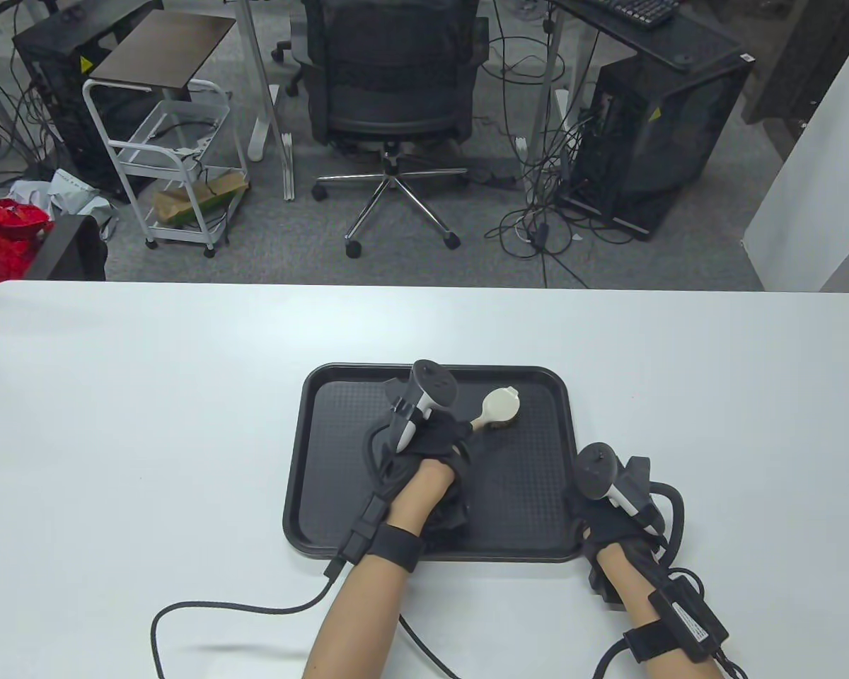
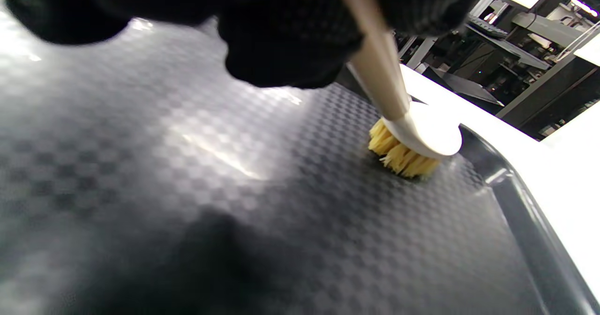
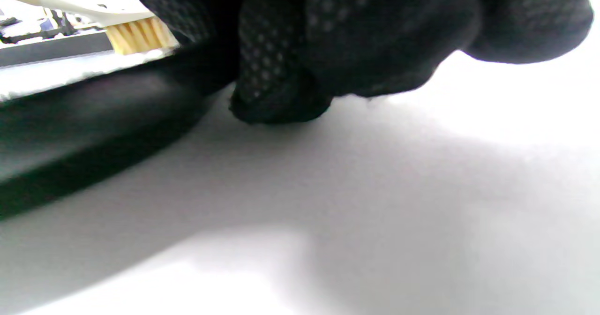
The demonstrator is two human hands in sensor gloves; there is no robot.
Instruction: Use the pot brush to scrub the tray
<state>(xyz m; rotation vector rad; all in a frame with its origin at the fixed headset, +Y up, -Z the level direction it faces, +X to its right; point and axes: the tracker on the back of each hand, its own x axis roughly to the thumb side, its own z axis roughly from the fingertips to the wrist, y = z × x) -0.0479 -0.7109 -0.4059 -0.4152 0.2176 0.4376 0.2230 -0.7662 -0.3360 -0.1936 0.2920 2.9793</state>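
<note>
A black textured tray [image 1: 538,495] lies on the white table. My left hand [image 1: 435,442] grips the cream handle of the pot brush [image 1: 499,409] over the tray's middle. In the left wrist view the brush's yellow bristles [image 2: 403,155] press on the tray floor [image 2: 234,202] near its far rim. My right hand [image 1: 608,509] rests at the tray's right front corner. In the right wrist view its gloved fingers [image 3: 281,85] touch the table beside the tray's rim [image 3: 93,132]; the bristles [image 3: 140,36] show behind.
The white table [image 1: 148,424] spreads wide on both sides of the tray. A black cable [image 1: 219,608] runs from my left wrist across the table's front. An office chair [image 1: 396,106] and a cart [image 1: 177,155] stand on the floor beyond the far edge.
</note>
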